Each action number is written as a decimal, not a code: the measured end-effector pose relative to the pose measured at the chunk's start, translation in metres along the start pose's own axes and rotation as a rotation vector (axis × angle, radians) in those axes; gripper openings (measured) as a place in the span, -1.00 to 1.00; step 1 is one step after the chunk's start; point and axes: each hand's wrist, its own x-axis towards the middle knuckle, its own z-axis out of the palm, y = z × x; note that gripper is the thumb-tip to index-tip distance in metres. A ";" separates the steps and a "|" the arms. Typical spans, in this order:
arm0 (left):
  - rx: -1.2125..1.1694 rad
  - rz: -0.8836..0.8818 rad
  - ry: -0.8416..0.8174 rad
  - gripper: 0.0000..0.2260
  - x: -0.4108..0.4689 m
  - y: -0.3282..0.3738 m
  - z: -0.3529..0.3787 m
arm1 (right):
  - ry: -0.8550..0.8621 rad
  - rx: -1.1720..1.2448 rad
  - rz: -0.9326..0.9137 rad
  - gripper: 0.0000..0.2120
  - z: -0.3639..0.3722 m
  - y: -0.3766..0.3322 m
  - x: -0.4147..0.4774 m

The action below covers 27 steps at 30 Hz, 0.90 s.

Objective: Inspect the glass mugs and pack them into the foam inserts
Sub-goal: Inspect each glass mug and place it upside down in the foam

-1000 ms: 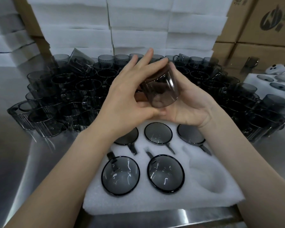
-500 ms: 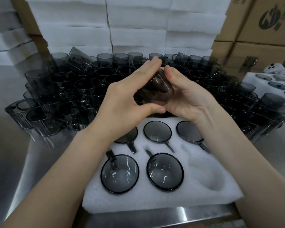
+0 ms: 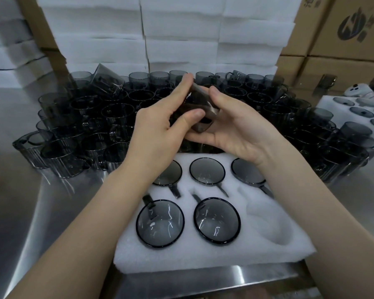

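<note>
A smoky glass mug [image 3: 200, 114] is held in the air between both hands, tilted on its side, above the back edge of the foam insert [image 3: 203, 257]. The left hand [image 3: 158, 128] grips it from the left, with the thumb pressed on the glass wall and the fingers reaching over the top. The right hand [image 3: 238, 132] cups it from below and from the right, its fingers curled round the far side. The 2 hands are close together, and both are closed on this same mug. The white insert lies flat just below and holds 5 packed mugs [image 3: 216, 221], 3 in the back row and 2 in the front row, each sunk in its own pocket. The empty pocket [image 3: 270, 227] is at the front right. Behind the hands, a large crowd of loose mugs [image 3: 95, 117] stands on the steel table [image 3: 26, 212], and one mug at the back left lies tilted on the others. Stacks of white foam [image 3: 177, 33] rise behind them, with cardboard boxes [image 3: 343, 44] at the right. A second insert [image 3: 330, 104] with mugs is at the far right.
</note>
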 end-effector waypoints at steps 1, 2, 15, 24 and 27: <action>0.004 -0.014 0.023 -0.49 0.001 0.000 0.000 | 0.066 -0.043 -0.013 -0.70 0.003 0.000 0.000; 0.000 -0.028 0.044 -0.50 0.002 -0.002 0.000 | 0.141 -0.110 -0.027 -0.72 0.005 -0.001 0.000; -0.226 -0.164 0.129 -0.71 0.004 -0.004 -0.001 | 0.449 -1.571 0.120 -0.59 0.041 -0.032 -0.107; -0.183 -0.162 0.046 -0.71 0.004 -0.010 0.001 | 0.295 -1.908 0.250 -0.35 0.059 -0.011 -0.136; -0.178 -0.158 0.011 -0.71 0.004 -0.010 0.001 | 0.284 -1.899 0.242 -0.29 0.061 -0.010 -0.138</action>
